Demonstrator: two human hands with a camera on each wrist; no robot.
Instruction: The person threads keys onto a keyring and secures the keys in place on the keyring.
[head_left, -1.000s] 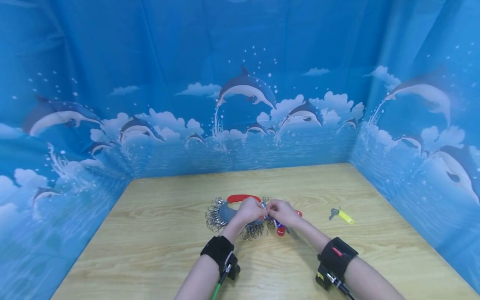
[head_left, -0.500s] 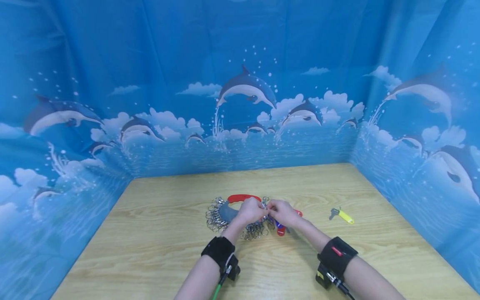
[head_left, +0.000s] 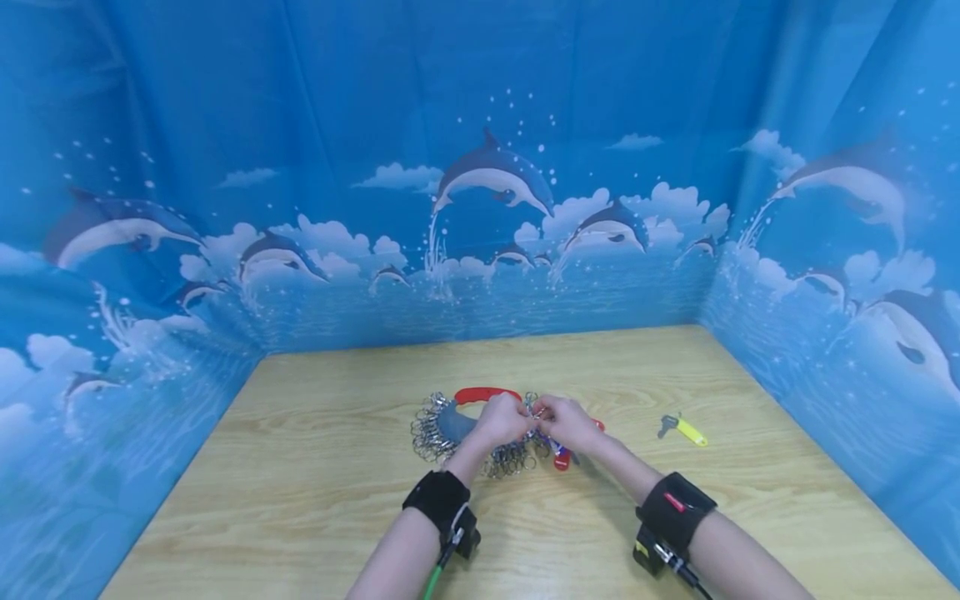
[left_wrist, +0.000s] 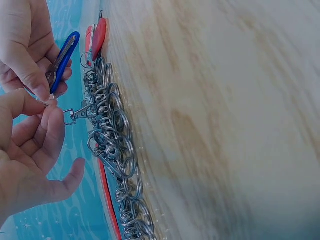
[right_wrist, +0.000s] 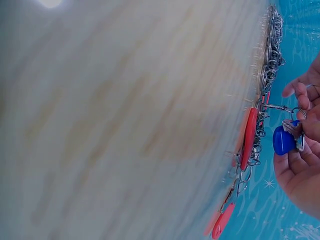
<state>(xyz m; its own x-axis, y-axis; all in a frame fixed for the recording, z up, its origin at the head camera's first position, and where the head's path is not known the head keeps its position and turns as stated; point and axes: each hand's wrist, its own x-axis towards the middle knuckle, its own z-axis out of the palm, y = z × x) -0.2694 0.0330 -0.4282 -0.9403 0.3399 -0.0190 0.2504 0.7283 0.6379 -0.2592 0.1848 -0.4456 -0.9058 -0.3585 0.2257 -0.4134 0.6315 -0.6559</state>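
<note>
Both hands meet over the right end of a key ring holder with a red handle (head_left: 487,393) and a blue-grey plate (head_left: 453,426), fringed with many metal clips and rings. My left hand (head_left: 504,419) pinches a split ring (right_wrist: 300,111) that hangs on a swivel clip (left_wrist: 76,114) of the holder. In my right hand (head_left: 567,423) is a key with a blue tag (right_wrist: 284,141), gripped between thumb and fingers close to that ring. Fingertips partly hide the ring, so whether the key is threaded on it I cannot tell.
Red key tags (head_left: 562,461) hang from the holder's right end, beside the right hand. Farther right, a key with a yellow tag (head_left: 690,432) lies on the wooden table (head_left: 315,500). A blue dolphin-print curtain (head_left: 337,125) encloses the table's back and sides.
Both hands stay almost in place over the holder's right end. The right fingers have shifted slightly, and a bit of metal now shows between the hands.
</note>
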